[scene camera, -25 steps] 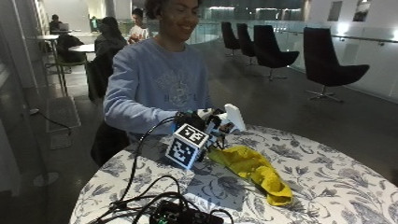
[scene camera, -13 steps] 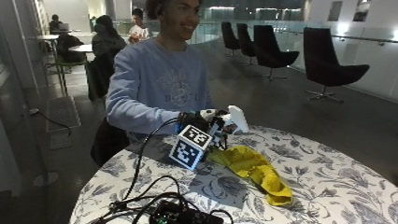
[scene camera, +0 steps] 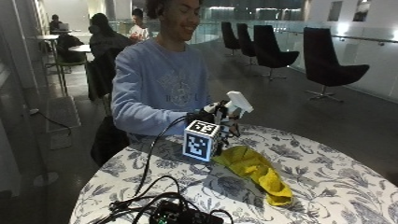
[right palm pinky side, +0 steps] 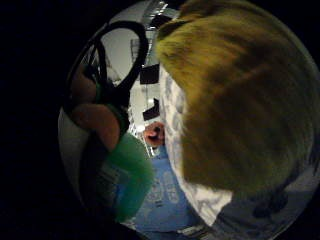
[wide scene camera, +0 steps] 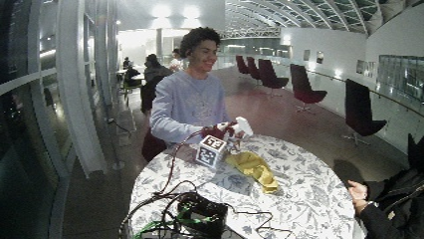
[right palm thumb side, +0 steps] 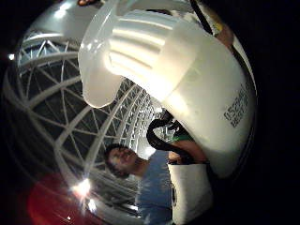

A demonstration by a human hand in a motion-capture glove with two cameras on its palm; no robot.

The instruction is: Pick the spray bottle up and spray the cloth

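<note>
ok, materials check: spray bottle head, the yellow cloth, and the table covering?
Spray bottle head: looks like white moulded plastic, smooth with a slight sheen; ribbed moulding and printed text show in the thumb side palm view.
Cloth: soft yellow fabric, matte, lying crumpled in folds; possibly microfibre, cannot confirm.
Table covering: floral print, grey on white; cloth or vinyl, the look leaves it open.

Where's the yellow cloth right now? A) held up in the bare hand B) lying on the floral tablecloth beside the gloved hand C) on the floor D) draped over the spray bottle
B: in the outside view the yellow cloth lies crumpled on the floral tablecloth, just beside the gloved right hand, which holds the spray bottle raised above the table.
</note>
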